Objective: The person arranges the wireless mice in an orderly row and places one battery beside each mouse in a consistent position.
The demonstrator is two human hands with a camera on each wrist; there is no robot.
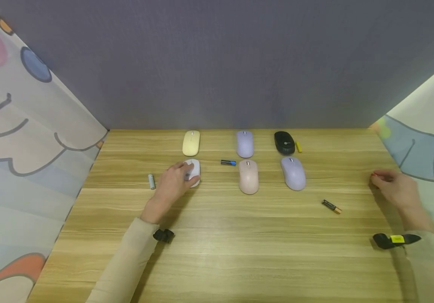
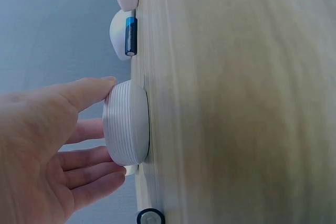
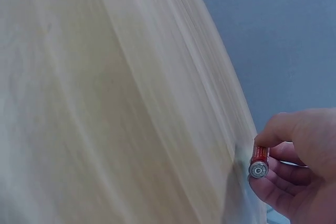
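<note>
My left hand (image 1: 171, 183) grips a white computer mouse (image 1: 195, 170) that sits on the table. In the left wrist view, the thumb lies on one end of the mouse (image 2: 128, 124) and the fingers reach round its other end. Left of that hand lies a pale grey battery (image 1: 151, 182). Over by the table's right edge, my right hand (image 1: 398, 187) pinches a red battery (image 3: 260, 162) between thumb and fingers. From the right wrist camera, the flat metal end of the battery shows; its other end is partly hidden by the thumb.
A yellow mouse (image 1: 191, 143), a purple mouse (image 1: 245, 144) and a black mouse (image 1: 284, 143) line the back. In front are a pink mouse (image 1: 249, 177) and another purple mouse (image 1: 294, 173). Loose batteries include blue-black (image 1: 228, 163), yellow (image 1: 298, 147) and black-copper (image 1: 332, 206) ones.
</note>
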